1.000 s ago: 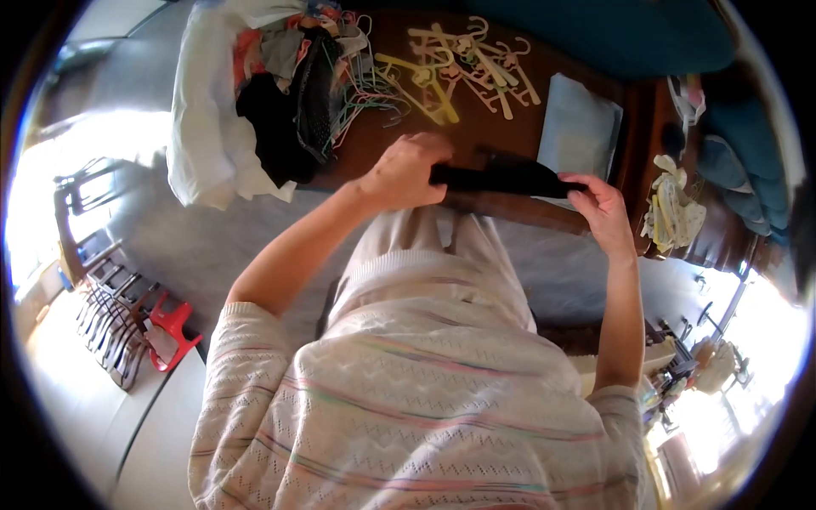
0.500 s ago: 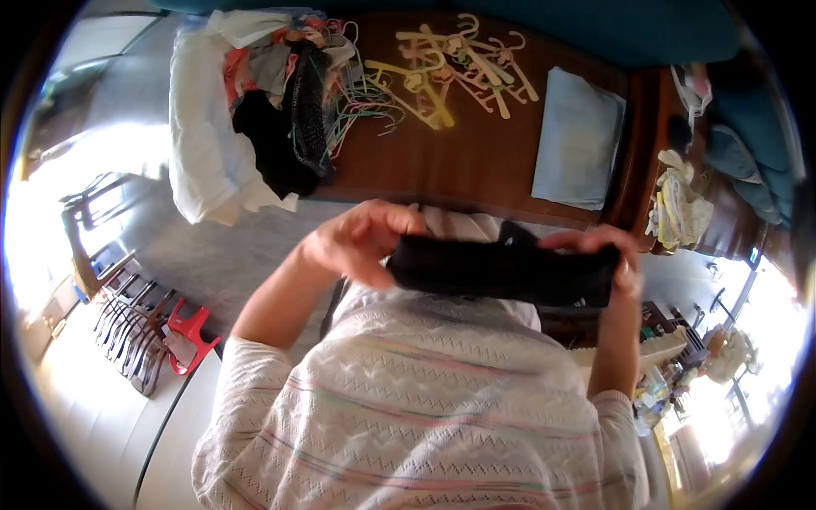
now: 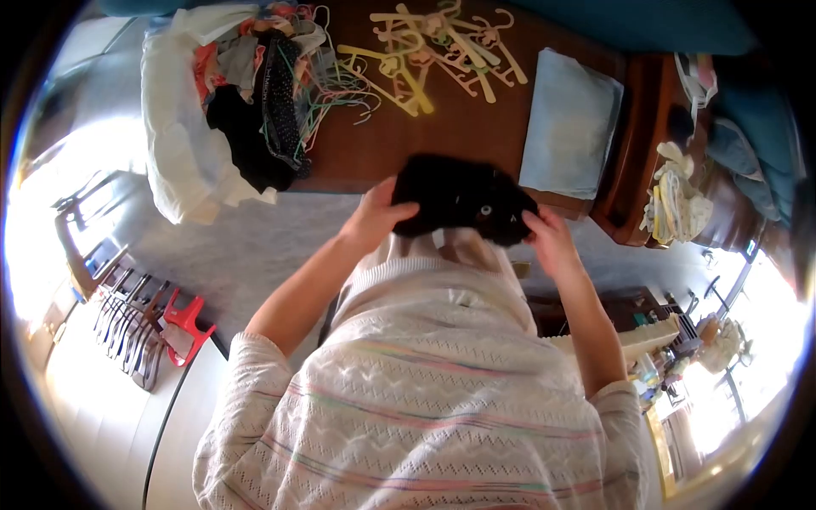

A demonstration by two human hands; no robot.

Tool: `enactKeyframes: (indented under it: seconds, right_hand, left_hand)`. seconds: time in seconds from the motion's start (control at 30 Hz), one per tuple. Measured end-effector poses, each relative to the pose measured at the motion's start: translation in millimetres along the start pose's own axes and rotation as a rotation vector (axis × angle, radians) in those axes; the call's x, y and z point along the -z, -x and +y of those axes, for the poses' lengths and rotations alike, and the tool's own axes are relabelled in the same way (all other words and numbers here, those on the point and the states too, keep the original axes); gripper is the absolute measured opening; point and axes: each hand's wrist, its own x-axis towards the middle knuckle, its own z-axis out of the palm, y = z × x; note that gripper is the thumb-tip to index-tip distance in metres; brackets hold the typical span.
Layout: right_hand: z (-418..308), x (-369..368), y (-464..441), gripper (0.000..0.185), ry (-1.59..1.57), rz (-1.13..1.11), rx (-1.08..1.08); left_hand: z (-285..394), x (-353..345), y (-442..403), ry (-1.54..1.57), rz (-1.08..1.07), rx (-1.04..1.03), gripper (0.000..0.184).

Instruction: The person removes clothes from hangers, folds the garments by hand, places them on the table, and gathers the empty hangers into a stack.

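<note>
A folded black garment [image 3: 446, 191] is stretched between my two hands, in front of my body and by the table's near edge. A small round light mark shows near its right end; its exact kind cannot be made out. My left hand [image 3: 378, 217] pinches the left end, thumb on top. At the lower right corner, my right hand [image 3: 551, 240] is closed on the cloth with thumb and fingers. Some of the fingers are hidden beneath the fabric.
On the brown table [image 3: 357, 157], a white bag [image 3: 174, 136] holds clothes, with thin wire hangers [image 3: 340, 98] beside it. Several yellow plastic hangers [image 3: 442, 51] lie at the back. A light blue folded cloth [image 3: 571, 123] sits at right. A red stool [image 3: 189, 327] stands on the left.
The black garment has moved away from my body toward the table. It has turned from a narrow edge-on strip to show a broad face, with its right end lower. Both hands stay on it.
</note>
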Motion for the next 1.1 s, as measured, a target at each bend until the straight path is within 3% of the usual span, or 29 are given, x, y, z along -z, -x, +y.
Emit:
enactKeyframes:
  seconds: [0.03,0.13,0.17,0.27,0.3,0.4,0.47,0.5,0.73,0.8,0.87,0.9,0.93,1.0,1.1]
  right_hand:
    - [-1.2,-1.2,-9.2,0.028,0.068,0.064,0.033]
    - [-16.4,-14.7,-25.5,0.043,0.132,0.17,0.174]
    - [-16.6,-10.7,-32.9,0.045,0.163,0.17,0.217]
    - [-27.6,-24.5,-38.8,0.049,0.169,0.036,0.427]
    - [-30.8,-29.6,-38.6,0.05,0.156,-0.031,0.507]
    - [9.0,-8.3,-65.9,0.04,0.718,-0.016,0.515]
    - [14.7,-11.2,-66.8,0.031,0.86,-0.031,0.33]
    - [16.8,-11.9,-69.2,0.028,0.93,-0.038,0.236]
    - [43.3,36.3,-165.0,0.034,0.873,-0.034,0.062]
    - [62.7,67.9,-211.7,0.027,1.057,-0.014,0.259]
    - [59.5,79.1,-238.1,0.024,1.193,0.093,0.445]
    - [54.1,92.1,-261.5,0.023,0.961,0.071,0.408]
    - [47.6,98.1,-286.5,0.024,0.727,0.049,0.369]
    - [-13.1,62.7,-295.2,0.02,0.991,0.19,0.507]
    - [-80.0,3.4,-310.5,0.024,1.051,0.304,0.76]
  left_hand:
    - [-7.0,1.9,-12.7,0.062,0.032,-0.082,0.057]
    - [-8.3,0.8,-38.5,-0.111,0.142,-0.352,0.069]
    - [-2.6,4.7,-43.1,-0.071,0.043,-0.338,0.078]
    - [12.8,11.4,-51.5,-0.396,-0.028,-0.348,0.079]
    - [15.0,11.4,-53.0,-0.552,-0.016,-0.344,0.073]
    - [11.3,14.8,-62.2,-0.982,0.029,-0.321,0.055]
    - [-12.1,26.9,-76.3,-1.222,0.057,-0.298,0.038]
    - [-13.1,26.8,-80.2,-1.23,0.095,-0.385,0.019]
    - [-36.2,24.7,-198.2,-1.324,0.257,-0.356,0.021]
    - [-54.8,34.7,-240.3,-1.265,0.397,-0.361,0.022]
    - [-40.6,45.7,-252.5,-1.084,0.517,-0.232,0.024]
    - [-33.7,52.1,-256.2,-0.995,0.574,-0.171,0.025]
    - [-32.9,61.1,-258.2,-1.069,0.775,-0.37,0.027]
    - [-8.6,64.0,-254.4,-0.764,0.824,-0.104,0.031]
    - [-12.9,75.5,-281.4,-0.862,0.845,-0.041,0.034]
